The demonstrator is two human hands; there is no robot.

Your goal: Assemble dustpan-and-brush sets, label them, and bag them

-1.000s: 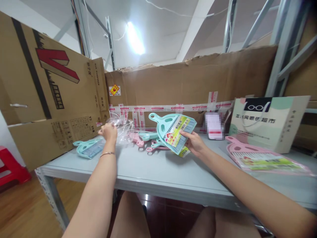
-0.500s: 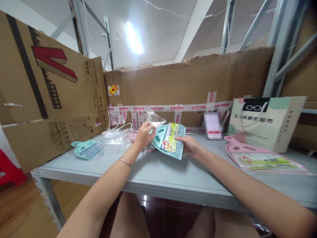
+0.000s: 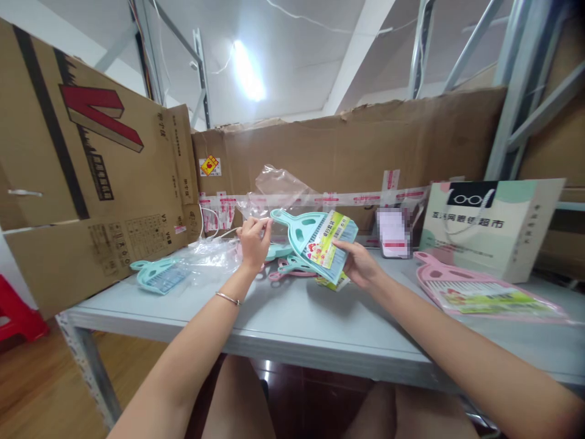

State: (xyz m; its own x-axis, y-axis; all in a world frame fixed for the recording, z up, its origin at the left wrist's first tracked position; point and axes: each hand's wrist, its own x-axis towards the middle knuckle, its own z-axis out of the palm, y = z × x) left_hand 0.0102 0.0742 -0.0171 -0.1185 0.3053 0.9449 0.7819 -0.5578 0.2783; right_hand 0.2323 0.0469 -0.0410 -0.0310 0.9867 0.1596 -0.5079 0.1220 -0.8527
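Observation:
My right hand [image 3: 363, 263] grips the lower right edge of a mint-green dustpan and brush set [image 3: 299, 228], thumb on its yellow label. The set is tilted, its handle pointing up and left. Just left of that handle, my left hand [image 3: 255, 241] is closed in a pinch on a clear plastic bag [image 3: 281, 186], which spreads upward behind the set. Below and behind lie more dustpan sets, mint [image 3: 292, 266] and pink [image 3: 286, 277], partly hidden by the held one.
At the left on the grey table [image 3: 256, 320] lies another mint dustpan set [image 3: 164, 277] beside crumpled clear plastic [image 3: 212, 256]. A wrapped pink dustpan set [image 3: 493, 292], a paper bag [image 3: 493, 238] and a phone [image 3: 393, 231] are at the right. Cardboard boxes [image 3: 297, 152] stand behind.
The mint dustpan set has shifted right and slightly up, and its handle now shows in full. My left hand has moved left, and the clear bag is spread larger above it.

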